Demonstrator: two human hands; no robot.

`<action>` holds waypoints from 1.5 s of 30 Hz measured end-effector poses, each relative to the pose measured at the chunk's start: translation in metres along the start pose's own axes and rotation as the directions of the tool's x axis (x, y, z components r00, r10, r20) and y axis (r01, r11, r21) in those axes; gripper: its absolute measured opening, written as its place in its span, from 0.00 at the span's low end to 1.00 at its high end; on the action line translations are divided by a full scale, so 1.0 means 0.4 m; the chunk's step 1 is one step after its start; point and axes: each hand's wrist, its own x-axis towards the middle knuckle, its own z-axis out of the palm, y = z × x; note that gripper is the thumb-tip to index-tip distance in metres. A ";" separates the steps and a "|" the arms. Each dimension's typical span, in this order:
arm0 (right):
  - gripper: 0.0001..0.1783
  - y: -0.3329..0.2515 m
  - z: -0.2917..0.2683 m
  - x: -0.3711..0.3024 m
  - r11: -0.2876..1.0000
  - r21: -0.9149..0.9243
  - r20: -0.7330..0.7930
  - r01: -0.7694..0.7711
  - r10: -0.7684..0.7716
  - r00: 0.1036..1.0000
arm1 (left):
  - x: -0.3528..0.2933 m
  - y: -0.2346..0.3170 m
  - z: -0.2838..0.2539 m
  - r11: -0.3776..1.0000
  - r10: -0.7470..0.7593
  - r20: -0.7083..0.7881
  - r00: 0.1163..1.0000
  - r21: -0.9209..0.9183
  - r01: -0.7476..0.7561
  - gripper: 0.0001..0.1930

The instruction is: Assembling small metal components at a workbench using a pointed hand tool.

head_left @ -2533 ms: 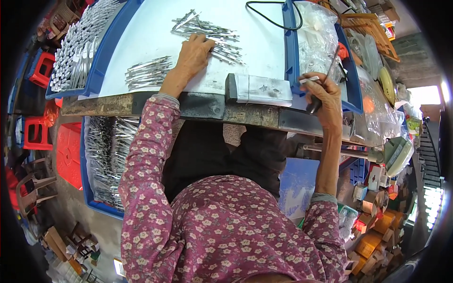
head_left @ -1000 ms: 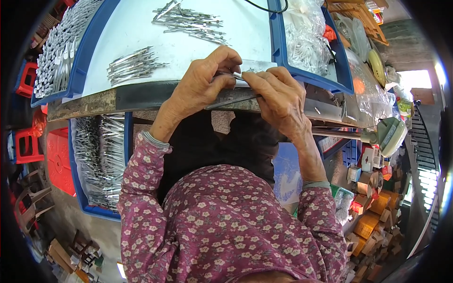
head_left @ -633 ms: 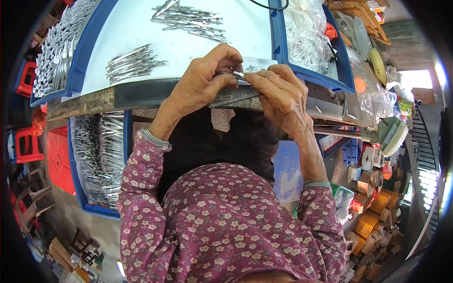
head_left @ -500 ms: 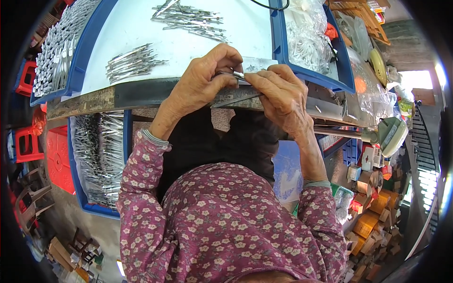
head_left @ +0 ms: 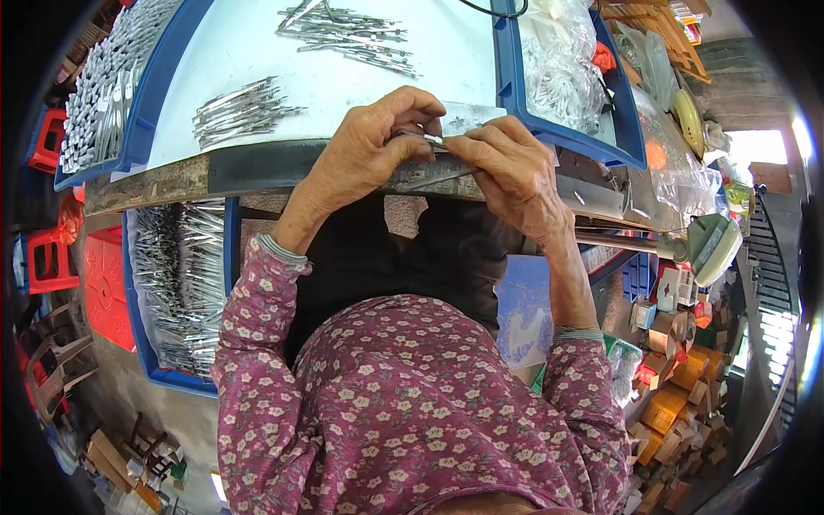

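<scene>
Just over the table's front edge, my left hand is closed in a pinch on one end of a slim metal piece. The piece's other end lies between the thumb and fingers of my right hand, and most of it is hidden by my fingers. A thin grey metal rod sticks out leftward from beneath my right fingers. Beyond my hands, a pile of slim metal pieces lies on the white work surface, with another pile of metal pieces farther back.
Left of the work surface stands a blue tray packed with silvery parts. A blue bin with clear plastic bags is at the right. Below the table's left side sits a crate of metal parts, next to a red stool.
Both hands have dropped very slightly toward me, still on the metal piece. The thin rod under my right hand has tilted a little. The piles look unchanged.
</scene>
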 end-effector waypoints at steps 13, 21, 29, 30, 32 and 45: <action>0.21 0.053 0.035 -0.008 1.000 -0.013 0.008 -0.025 0.026 1.000 | 0.012 -0.027 0.022 0.948 0.108 -0.090 0.990 0.308 -0.075 0.16; 0.17 0.076 0.066 -0.021 0.988 -0.060 0.043 -0.139 0.142 0.989 | 0.013 -0.067 0.045 0.772 0.178 -0.306 0.935 0.633 0.060 0.05; 0.10 0.028 0.065 0.067 0.496 0.752 0.030 -0.434 0.632 0.774 | 0.003 -0.075 0.048 0.829 0.146 -0.302 0.942 0.557 0.050 0.04; 0.11 0.025 0.077 0.074 0.506 0.765 -0.014 -0.398 0.631 0.776 | 0.004 -0.075 0.051 0.839 0.150 -0.306 0.940 0.542 0.043 0.04; 0.12 0.033 0.107 0.068 0.537 0.744 -0.024 -0.398 0.617 0.787 | 0.004 -0.081 0.053 0.833 0.178 -0.304 0.936 0.553 0.021 0.04; 0.12 -0.039 -0.004 0.095 0.927 0.335 -0.441 -0.168 0.312 0.841 | 0.003 -0.078 0.055 0.810 0.250 -0.290 0.924 0.585 -0.035 0.03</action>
